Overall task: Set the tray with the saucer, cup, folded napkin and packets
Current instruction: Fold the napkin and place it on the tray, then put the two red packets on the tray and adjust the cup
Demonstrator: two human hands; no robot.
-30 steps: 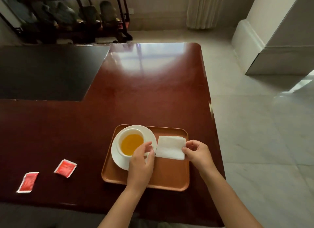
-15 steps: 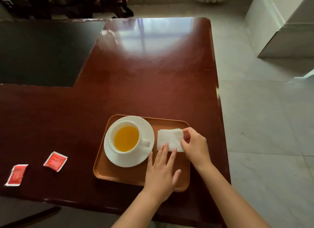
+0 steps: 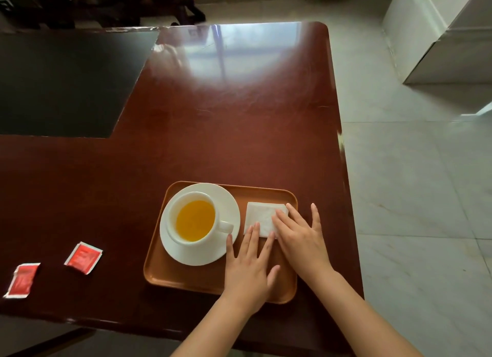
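A brown tray [image 3: 183, 279] sits near the table's front edge. On its left half a white saucer [image 3: 229, 199] carries a white cup [image 3: 195, 220] of orange-yellow drink, handle pointing right. A folded white napkin [image 3: 259, 216] lies flat on the tray's right half. My left hand [image 3: 249, 266] rests flat, fingers spread, its fingertips on the napkin's near edge. My right hand [image 3: 299, 239] lies flat over the napkin's right side, fingers apart. Two red packets [image 3: 83, 257] [image 3: 22, 280] lie on the table left of the tray.
The dark red wooden table [image 3: 226, 132] has a black inset panel [image 3: 66, 79] at the back left. Its right edge runs just past the tray, with pale tiled floor [image 3: 412, 196] beyond. Dark furniture stands behind the table.
My left hand left the cup and came to the napkin. My right hand let go of its pinch on the napkin's edge and now lies flat on it.
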